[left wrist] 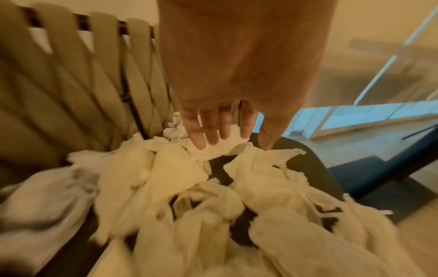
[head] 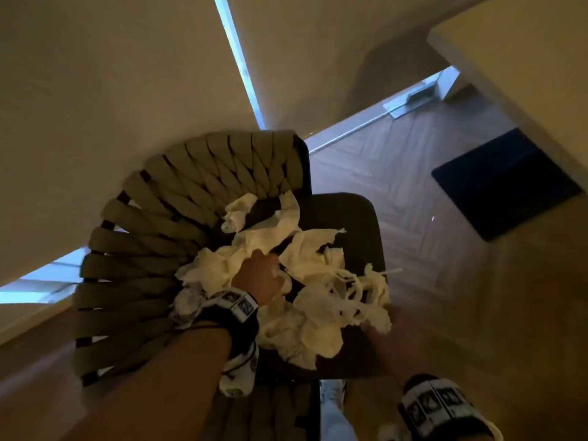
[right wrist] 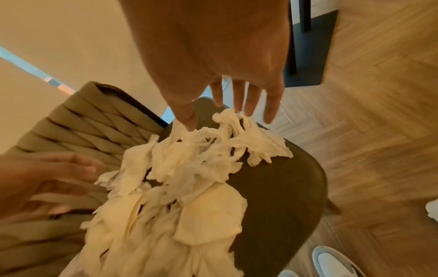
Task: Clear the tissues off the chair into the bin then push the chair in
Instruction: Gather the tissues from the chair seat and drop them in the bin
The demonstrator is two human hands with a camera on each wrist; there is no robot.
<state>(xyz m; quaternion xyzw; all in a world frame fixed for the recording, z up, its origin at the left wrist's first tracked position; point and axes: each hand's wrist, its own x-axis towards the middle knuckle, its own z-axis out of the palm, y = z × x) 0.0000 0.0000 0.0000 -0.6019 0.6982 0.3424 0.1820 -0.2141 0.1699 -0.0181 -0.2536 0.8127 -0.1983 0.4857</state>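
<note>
Lying all over the dark seat of the chair (head: 343, 214) is a big messy pile of white tissues (head: 305, 300). The chair's woven tan back (head: 165, 218) curves round the pile from 12 o'clock to 8 o'clock in the head view. The left hand (head: 259, 275) is stretched out flat, fingers straight and a little apart, with its fingertips (left wrist: 199, 138) pressing on a tissue near the back of the seat. The right hand (right wrist: 225, 75) is at 4 o'clock from the pile, fingers straight and spread, its tips touching the stringy tissues at the seat's edge. White shoes (right wrist: 331, 262) stand on the wood floor (head: 445, 297). A dark mat (head: 506, 183) lies at 2 o'clock.
</note>
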